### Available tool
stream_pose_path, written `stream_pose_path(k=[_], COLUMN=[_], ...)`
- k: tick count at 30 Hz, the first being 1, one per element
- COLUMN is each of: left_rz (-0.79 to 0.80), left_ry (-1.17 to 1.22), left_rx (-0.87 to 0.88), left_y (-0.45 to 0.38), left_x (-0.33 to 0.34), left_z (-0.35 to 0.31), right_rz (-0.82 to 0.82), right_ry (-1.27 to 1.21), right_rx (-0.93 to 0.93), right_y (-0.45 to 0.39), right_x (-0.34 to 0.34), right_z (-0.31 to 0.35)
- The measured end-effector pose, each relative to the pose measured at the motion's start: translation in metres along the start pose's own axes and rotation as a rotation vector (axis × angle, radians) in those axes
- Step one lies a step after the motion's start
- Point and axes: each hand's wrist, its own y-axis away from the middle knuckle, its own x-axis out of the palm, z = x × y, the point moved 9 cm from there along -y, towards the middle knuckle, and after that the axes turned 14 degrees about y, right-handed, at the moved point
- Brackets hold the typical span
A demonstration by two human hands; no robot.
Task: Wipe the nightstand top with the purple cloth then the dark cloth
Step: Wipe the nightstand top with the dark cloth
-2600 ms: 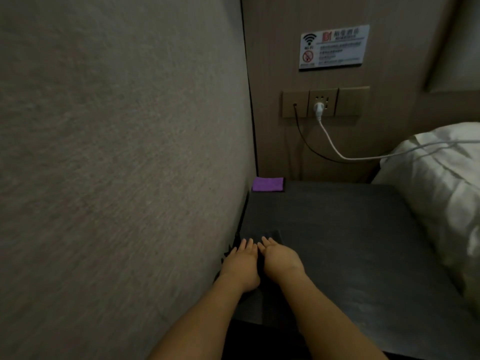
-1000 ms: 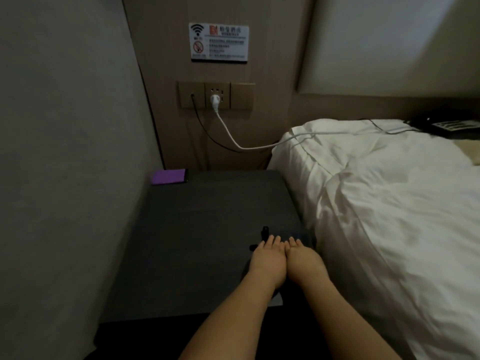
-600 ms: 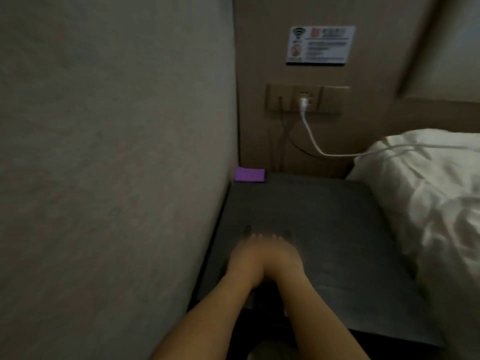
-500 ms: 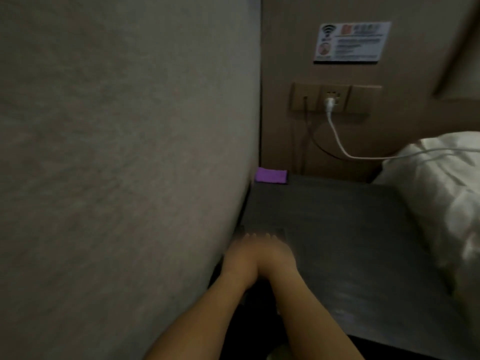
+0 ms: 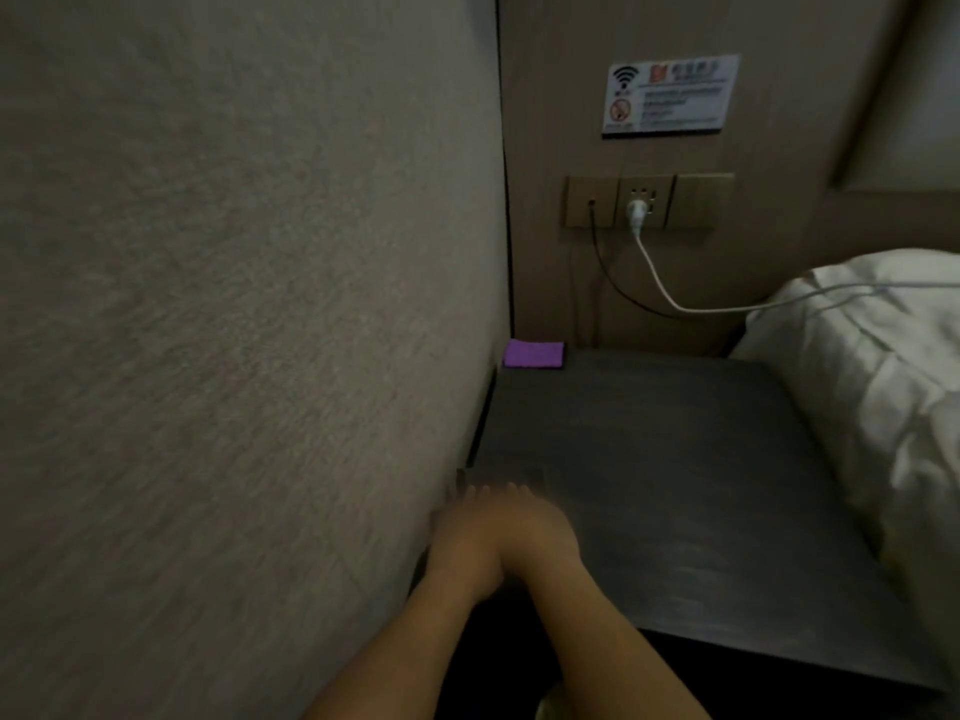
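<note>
Dark cloth (image 5: 501,478) step: both hands, left (image 5: 465,537) & right (image 5: 535,532), fingers flat, pressing it on bench (image 5: 675,459) by wall. Purple cloth (image 5: 533,353) parked at back corner. Next: sweep toward unwiped area.

Room was dim, light flat and weak; bare hands (image 5: 498,527) motion-blurred; textured grey wall (image 5: 234,330) smeared; wide-angle bending at edges.

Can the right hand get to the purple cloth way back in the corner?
Probably yes. The purple cloth lies at the far left corner of the nightstand top, and only bare top lies between it and the right hand, which is pressing beside the left hand.
</note>
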Motion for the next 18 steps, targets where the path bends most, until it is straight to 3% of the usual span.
stream_pose_path(k=[8,18], left_rz=[0.019,0.091], left_ry=[0.038,-0.01], left_rx=[0.074,0.317], left_y=[0.002,-0.027], left_x=[0.011,0.05], left_z=[-0.056,-0.212], right_rz=[-0.005,0.038], right_ry=[-0.002,-0.001], right_rx=[0.049,0.262], right_y=[0.032,0.105], right_x=[0.014,0.046], right_z=[-0.053,-0.205])
